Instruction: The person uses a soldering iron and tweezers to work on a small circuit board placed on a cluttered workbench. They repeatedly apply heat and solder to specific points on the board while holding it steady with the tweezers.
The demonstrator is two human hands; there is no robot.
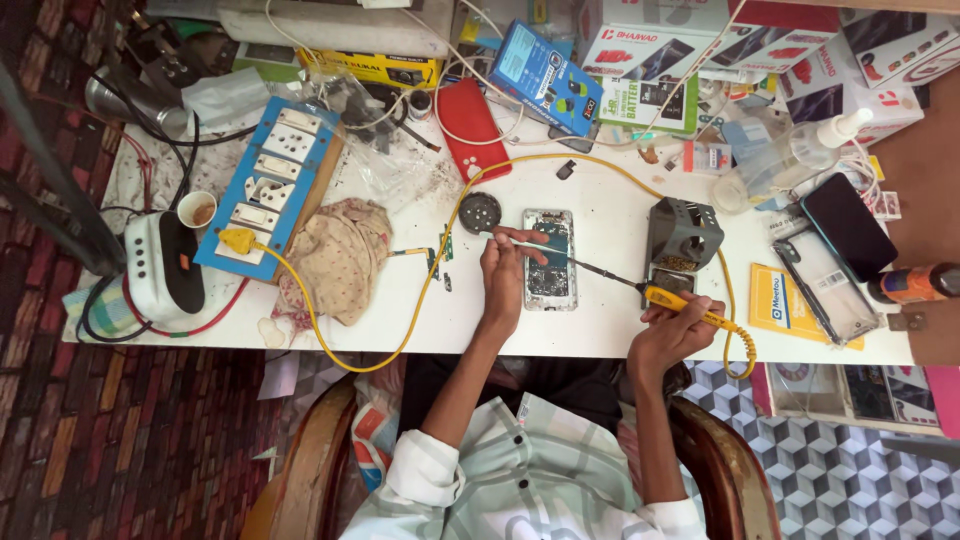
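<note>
Your cluttered white workbench point(600, 330) stands over patterned floor tiles point(860, 480). The opened phone point(549, 259) lies circuit-side up under your left hand point(503, 278), which pinches a white tool point(515, 239); your right hand point(672, 328) is closed around the yellow soldering iron point(668, 297).

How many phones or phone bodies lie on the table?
4: an opened phone under the left hand, a red phone behind it, a black phone and a clear-cased one at right. Clutter may hide more.

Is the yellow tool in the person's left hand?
No, the right hand holds the yellow soldering iron; the left hand rests on the opened phone.
</note>
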